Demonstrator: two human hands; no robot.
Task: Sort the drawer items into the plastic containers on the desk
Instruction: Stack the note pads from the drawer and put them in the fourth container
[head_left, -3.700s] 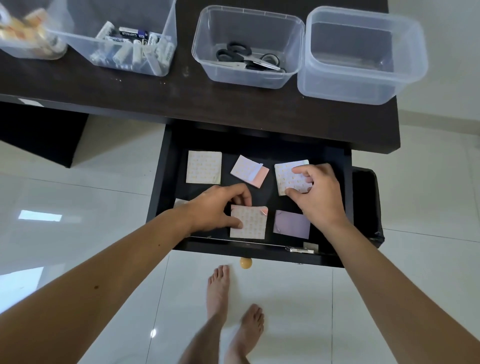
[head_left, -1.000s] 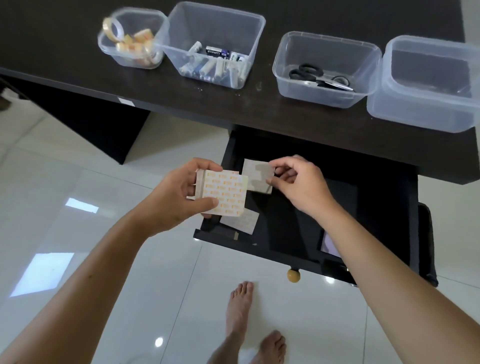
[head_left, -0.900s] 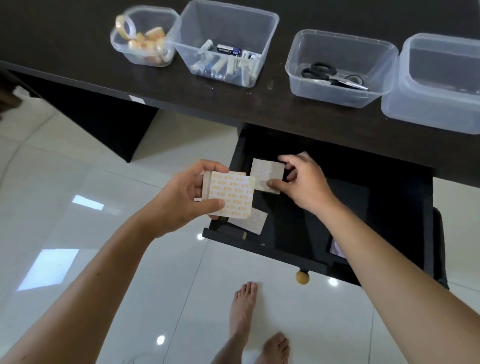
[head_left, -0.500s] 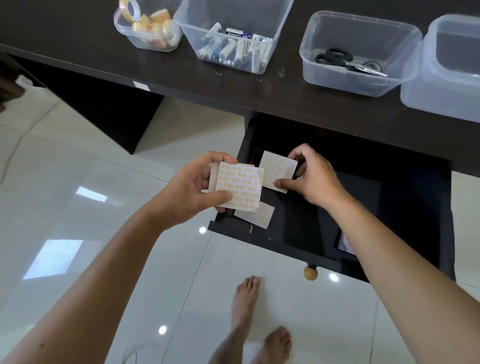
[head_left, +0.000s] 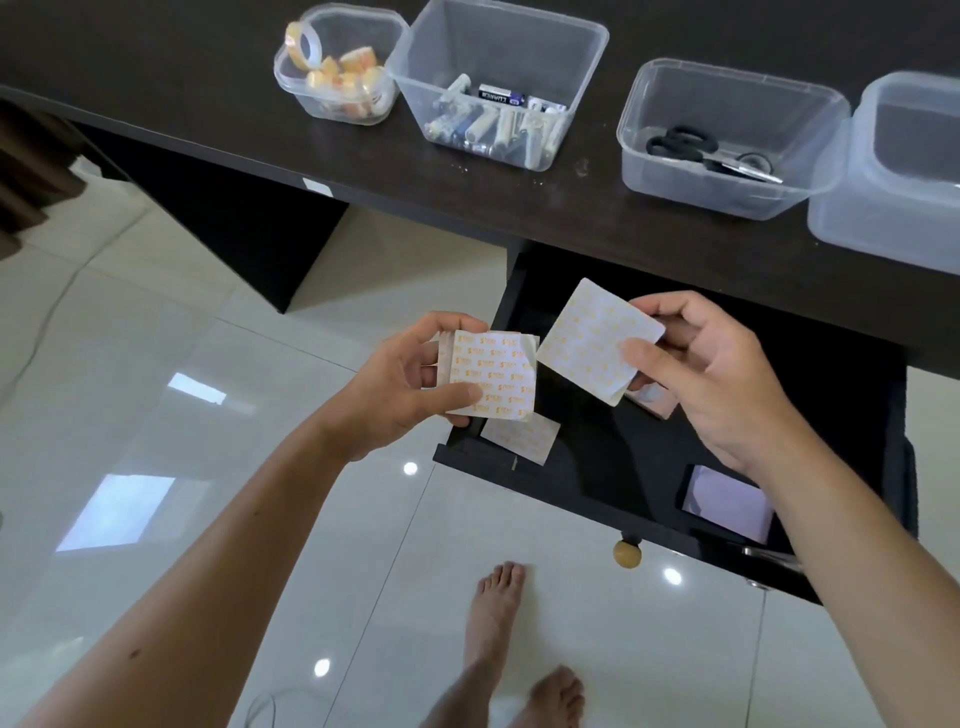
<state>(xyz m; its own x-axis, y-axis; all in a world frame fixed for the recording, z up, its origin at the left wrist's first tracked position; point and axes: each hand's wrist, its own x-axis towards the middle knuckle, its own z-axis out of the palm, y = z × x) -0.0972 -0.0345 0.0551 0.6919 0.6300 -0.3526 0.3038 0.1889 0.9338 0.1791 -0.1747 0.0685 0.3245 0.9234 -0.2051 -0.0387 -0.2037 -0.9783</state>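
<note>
Lifting clear of the drawer (head_left: 613, 457), the right hand (head_left: 711, 374) now pinches one adhesive pad sheet (head_left: 597, 340) between thumb and fingers; 0.5 s ago that sheet lay lower, near the drawer's left wall. The left hand (head_left: 400, 384) still grips a small stack of sheets (head_left: 491, 376). One loose sheet (head_left: 519, 434) remains at the drawer's front-left corner. Judgement: collection continues; the empty container (head_left: 893, 171) at the desk's right edge awaits.

Both your bare forearms reach forward from the bottom corners and angle in toward each other. Your left hand (head_left: 410, 387) is palm-in, thumb across the front and fingers curled behind, pinched closed on a stack of paper squares (head_left: 491, 375). Your right hand (head_left: 711, 374) sits level with it, thumb and fingertips nipping one paper square (head_left: 589, 340) by its edge. Your bare feet (head_left: 498, 623) stand below.
</note>
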